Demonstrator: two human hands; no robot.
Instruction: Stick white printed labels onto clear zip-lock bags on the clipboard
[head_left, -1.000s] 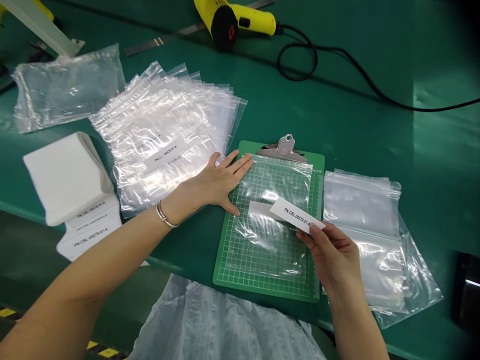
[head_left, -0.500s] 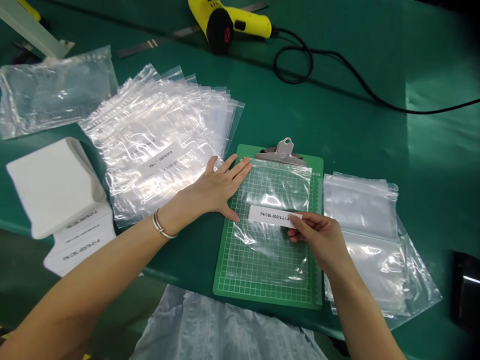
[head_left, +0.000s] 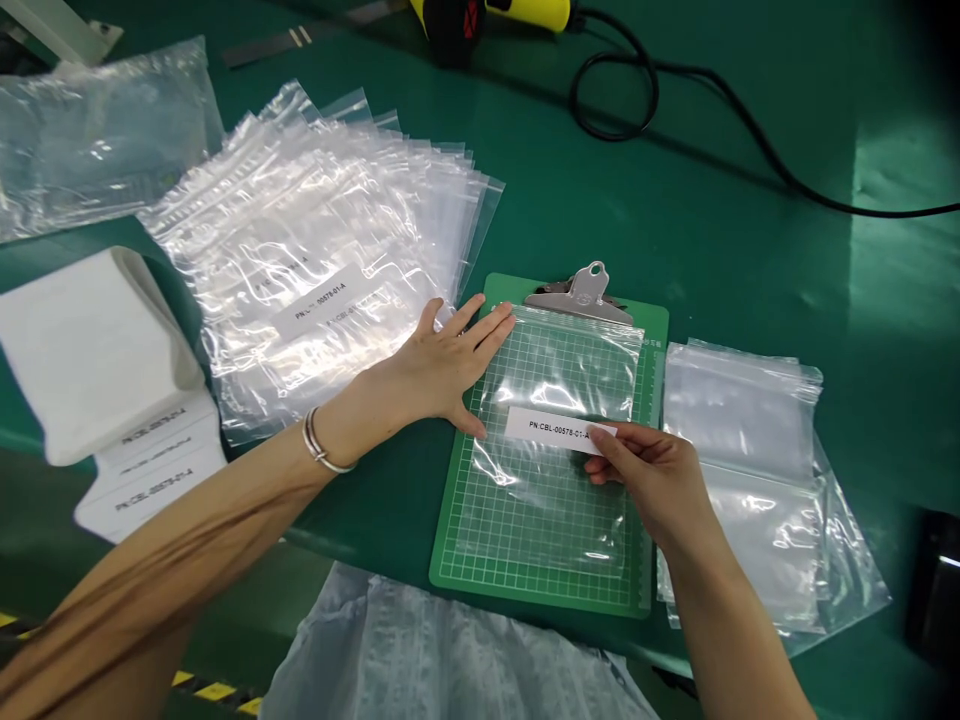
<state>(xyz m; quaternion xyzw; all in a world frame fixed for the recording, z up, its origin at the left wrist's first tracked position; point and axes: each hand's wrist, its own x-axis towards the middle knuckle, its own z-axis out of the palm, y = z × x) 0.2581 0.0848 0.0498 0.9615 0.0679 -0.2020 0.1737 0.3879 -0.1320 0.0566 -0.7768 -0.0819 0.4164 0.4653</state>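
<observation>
A clear zip-lock bag [head_left: 555, 510] lies flat on a green gridded clipboard [head_left: 540, 592], its zip edge just below the metal clip [head_left: 583, 292]. My left hand [head_left: 454, 360] rests with fingers spread on the bag's upper left side and the board's edge. Between thumb and fingers, my right hand [head_left: 652, 465] pinches the right end of a white printed label [head_left: 551, 428]. The label lies across the middle of the bag, its text reading upright; whether it is stuck down I cannot tell.
To the left fans a pile of zip-lock bags [head_left: 330, 220], some labelled. A folded strip of labels [head_left: 97, 350] lies at the near left. More clear bags [head_left: 742, 500] are stacked right of the clipboard. A yellow-handled tool [head_left: 532, 12] with a black cord [head_left: 720, 80] lies behind.
The view has shifted slightly, so the tool sits higher in the picture. Both hands, the label and the bag keep nearly the same places relative to one another.
</observation>
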